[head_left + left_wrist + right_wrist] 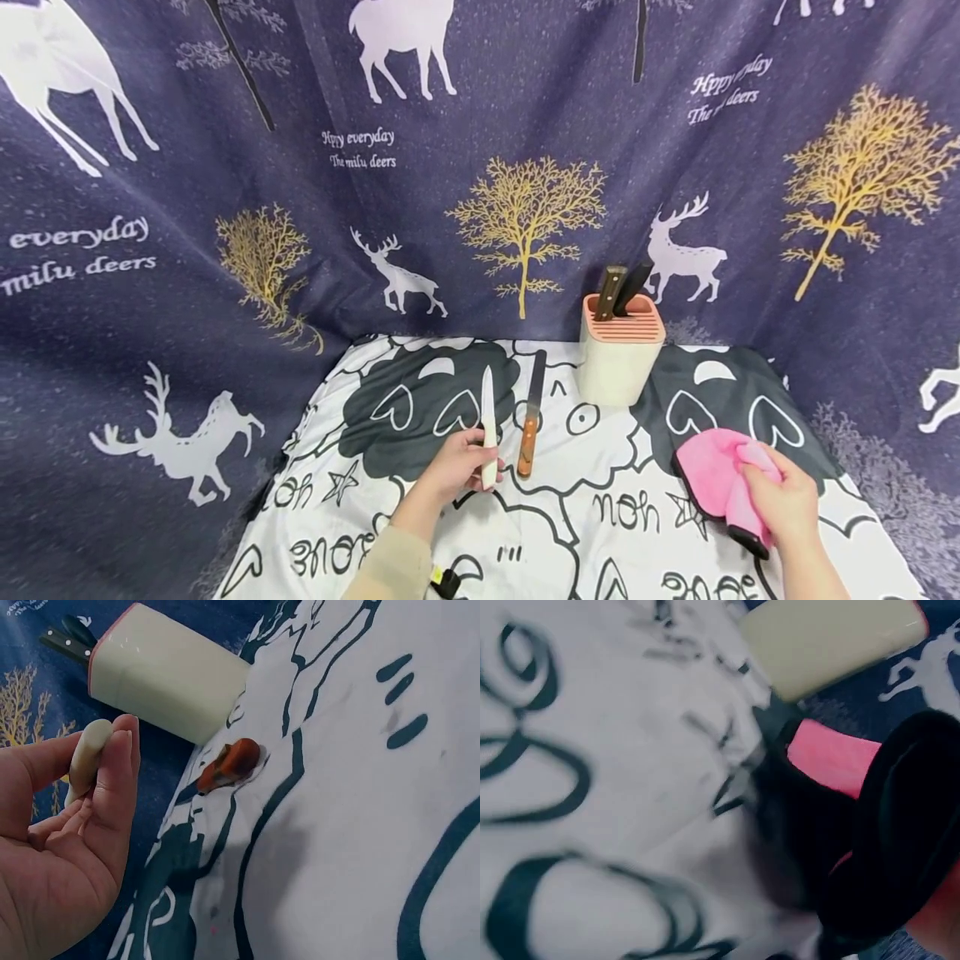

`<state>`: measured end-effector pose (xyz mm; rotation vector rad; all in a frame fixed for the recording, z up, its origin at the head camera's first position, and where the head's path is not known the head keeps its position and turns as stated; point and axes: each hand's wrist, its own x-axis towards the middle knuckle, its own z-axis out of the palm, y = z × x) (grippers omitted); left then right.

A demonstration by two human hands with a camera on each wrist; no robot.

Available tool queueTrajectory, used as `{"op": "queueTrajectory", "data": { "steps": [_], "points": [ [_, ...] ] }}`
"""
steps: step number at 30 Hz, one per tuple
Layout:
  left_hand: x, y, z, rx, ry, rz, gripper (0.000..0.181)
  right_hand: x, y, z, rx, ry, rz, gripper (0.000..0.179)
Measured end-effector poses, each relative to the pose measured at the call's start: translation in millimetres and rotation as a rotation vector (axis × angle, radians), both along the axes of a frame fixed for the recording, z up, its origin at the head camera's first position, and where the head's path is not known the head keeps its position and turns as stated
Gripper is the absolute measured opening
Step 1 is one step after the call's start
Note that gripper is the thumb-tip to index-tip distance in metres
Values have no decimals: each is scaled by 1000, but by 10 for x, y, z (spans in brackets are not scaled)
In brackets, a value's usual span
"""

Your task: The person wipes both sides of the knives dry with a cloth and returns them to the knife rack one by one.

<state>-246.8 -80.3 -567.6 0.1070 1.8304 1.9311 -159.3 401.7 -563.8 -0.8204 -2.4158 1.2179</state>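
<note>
The right hand (787, 498), front-right of the knife block (617, 373), grips a soft-looking pink cloth (712, 473). Front-left of the block, the left hand (456, 467) pinches a white-handled knife (488, 408), probably light but sharp, best held by its handle (490, 477); a wooden-handled knife (532, 414) lies left of the block.

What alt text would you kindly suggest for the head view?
A person's left hand holds a white-handled knife while the right hand grips a pink cloth. A wooden-handled knife lies on a patterned sheet near a cream knife block with two handles showing.
</note>
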Motion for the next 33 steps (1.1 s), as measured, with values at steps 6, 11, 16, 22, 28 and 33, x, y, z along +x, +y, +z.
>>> {"op": "queueTrajectory", "data": {
  "steps": [6, 11, 16, 22, 28, 33],
  "points": [
    [32, 62, 128, 27, 1, 2, 37, -72, -89, 404, -88, 78, -30, 48],
    [79, 142, 289, 63, 2, -16, 28, -184, -292, 813, -42, 207, 49, 41],
    [114, 258, 407, 88, 8, -41, 30, -398, -624, 1152, 42, 336, 190, 36],
    [129, 409, 488, 129, 17, -82, 27, -713, -1138, 1373, 190, 456, 434, 38],
    [113, 530, 578, 142, 32, -102, 23, -946, -1662, 1435, 274, 565, 627, 47],
    [99, 592, 647, 145, 31, -103, 20, -1001, -1965, 1383, 349, 670, 753, 42]
  ]
}}
